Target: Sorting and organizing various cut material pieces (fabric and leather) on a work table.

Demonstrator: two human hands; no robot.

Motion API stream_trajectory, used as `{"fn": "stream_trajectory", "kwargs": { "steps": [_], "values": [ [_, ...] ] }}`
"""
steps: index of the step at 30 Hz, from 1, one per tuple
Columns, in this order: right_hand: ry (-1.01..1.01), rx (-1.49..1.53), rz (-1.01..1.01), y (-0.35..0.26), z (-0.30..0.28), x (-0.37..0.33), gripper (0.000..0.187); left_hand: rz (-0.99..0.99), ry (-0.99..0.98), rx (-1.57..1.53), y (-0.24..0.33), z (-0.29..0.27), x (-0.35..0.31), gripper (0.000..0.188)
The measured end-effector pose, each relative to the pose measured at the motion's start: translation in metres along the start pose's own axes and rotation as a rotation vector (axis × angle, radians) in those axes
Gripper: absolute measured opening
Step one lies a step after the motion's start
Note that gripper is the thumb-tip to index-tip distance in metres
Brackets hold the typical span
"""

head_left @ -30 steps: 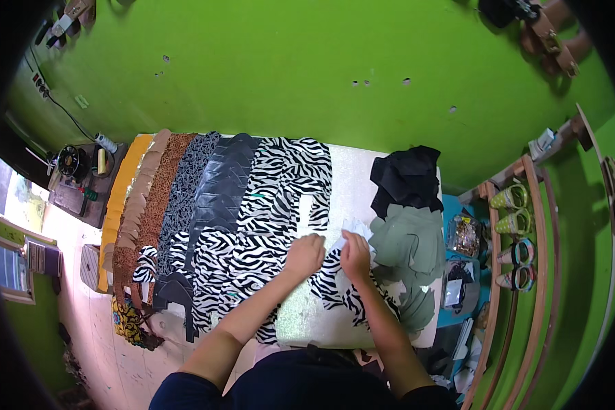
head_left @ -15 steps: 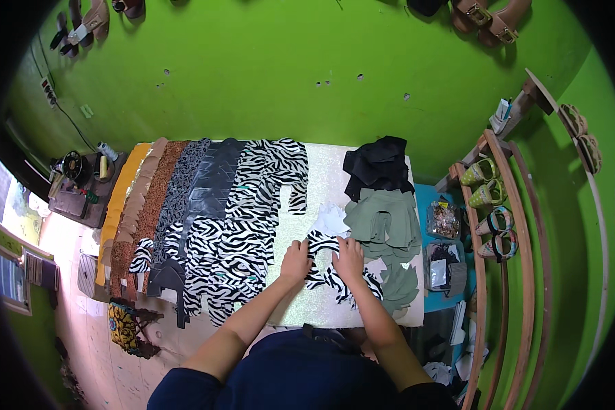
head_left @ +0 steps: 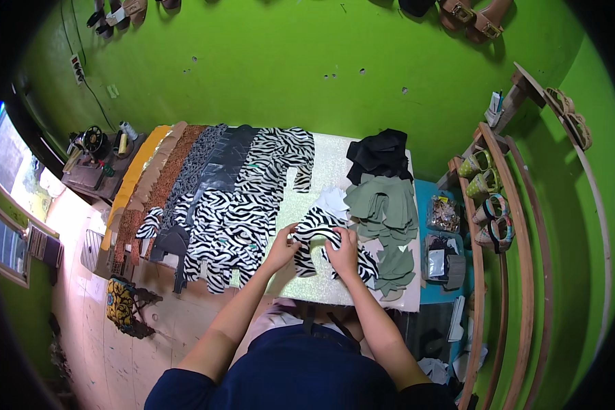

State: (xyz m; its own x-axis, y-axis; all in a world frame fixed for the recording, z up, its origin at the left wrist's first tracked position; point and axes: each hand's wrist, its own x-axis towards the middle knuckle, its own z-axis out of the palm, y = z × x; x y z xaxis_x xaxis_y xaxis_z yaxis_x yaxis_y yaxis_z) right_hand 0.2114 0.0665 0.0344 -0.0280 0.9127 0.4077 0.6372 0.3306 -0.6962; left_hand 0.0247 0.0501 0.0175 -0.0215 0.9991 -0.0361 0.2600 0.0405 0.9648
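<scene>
A curved zebra-print cut piece (head_left: 316, 231) bends up between my hands over the white tabletop (head_left: 301, 288). My left hand (head_left: 282, 250) pinches its left end, and my right hand (head_left: 344, 251) has closed on its right end. More zebra-print pieces (head_left: 367, 268) lie beneath and beside my right hand. Just beyond the held piece is a white scrap (head_left: 333, 201). Olive-green cut pieces (head_left: 383, 208) are layered to the right, with black pieces (head_left: 379, 156) behind them. Zebra-print pieces (head_left: 229, 229) overlap in a broad stack left of my left hand.
Rows of grey (head_left: 222, 167), brown (head_left: 162, 181) and yellow (head_left: 133, 179) pieces fill the table's left part. A sewing machine (head_left: 92, 142) stands at the far left. Plastic boxes (head_left: 443, 213) sit right of the table, beside a wooden rack (head_left: 502, 225) with sandals (head_left: 484, 183).
My hands have lifted the zebra-print piece, and its middle now arches up. The view has shifted, so the table appears slightly higher.
</scene>
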Motion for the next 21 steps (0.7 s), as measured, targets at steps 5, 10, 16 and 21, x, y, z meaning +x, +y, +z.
{"fn": "stream_trajectory", "kwargs": {
  "steps": [5,10,16,21],
  "values": [
    [-0.094,-0.031,0.134,-0.002,0.008,-0.042,0.036,-0.058,0.053,-0.004,-0.011,0.004,-0.046,0.053],
    [-0.209,-0.149,0.173,-0.015,0.019,-0.074,0.038,0.04,0.174,0.177,-0.038,0.001,-0.071,0.05],
    [-0.238,-0.243,0.187,-0.019,0.023,-0.094,0.045,0.115,0.021,0.44,-0.042,0.0,-0.087,0.045],
    [-0.113,-0.244,0.186,-0.015,0.0,-0.095,0.04,0.197,0.092,0.519,-0.037,0.015,-0.094,0.043]
  ]
}}
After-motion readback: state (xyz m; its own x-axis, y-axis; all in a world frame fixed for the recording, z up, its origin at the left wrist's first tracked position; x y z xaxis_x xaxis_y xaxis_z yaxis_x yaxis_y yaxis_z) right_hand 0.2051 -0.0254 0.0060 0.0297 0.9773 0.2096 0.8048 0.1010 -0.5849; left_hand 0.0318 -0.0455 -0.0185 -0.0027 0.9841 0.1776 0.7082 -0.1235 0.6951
